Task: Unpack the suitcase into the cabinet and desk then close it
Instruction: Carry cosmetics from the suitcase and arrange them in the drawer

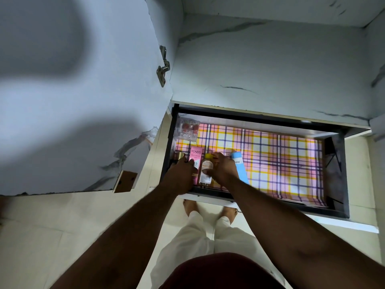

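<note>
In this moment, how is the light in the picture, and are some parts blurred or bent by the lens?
Head view: the drawer with its plaid liner is brightly lit and fairly sharp; big soft shadows fall on the open cabinet door; the wide lens bends straight edges toward the corners; the left hand and right hand look dark and slightly blurred, as are the small labels on the pink box.
</note>
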